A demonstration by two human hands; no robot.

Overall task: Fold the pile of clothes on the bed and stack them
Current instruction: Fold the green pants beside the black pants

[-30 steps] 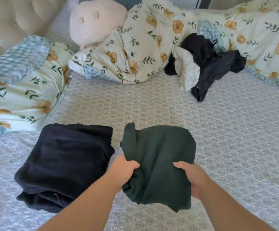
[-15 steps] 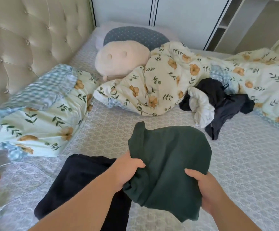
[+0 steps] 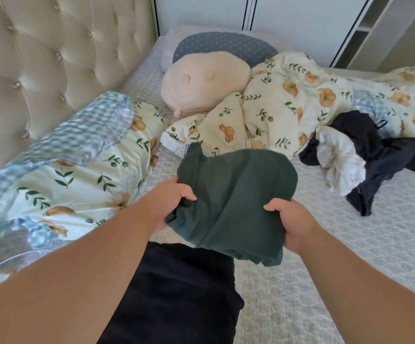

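Both grips, L hand (image 3: 170,203) & R hand (image 3: 292,223), clutch green garment (image 3: 233,202) aloft

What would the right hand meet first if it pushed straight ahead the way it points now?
Probably the heap of unfolded black and white clothes lying beyond the right hand, which grips the folded dark green garment. Bare quilted bedspread lies between; depth is unclear.

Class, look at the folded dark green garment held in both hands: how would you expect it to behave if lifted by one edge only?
The green garment probably flops: its edges sag below the left hand and right hand. It seems light, since it is held clear of the bed. Its fold would likely fall open, because nothing pins the layers.
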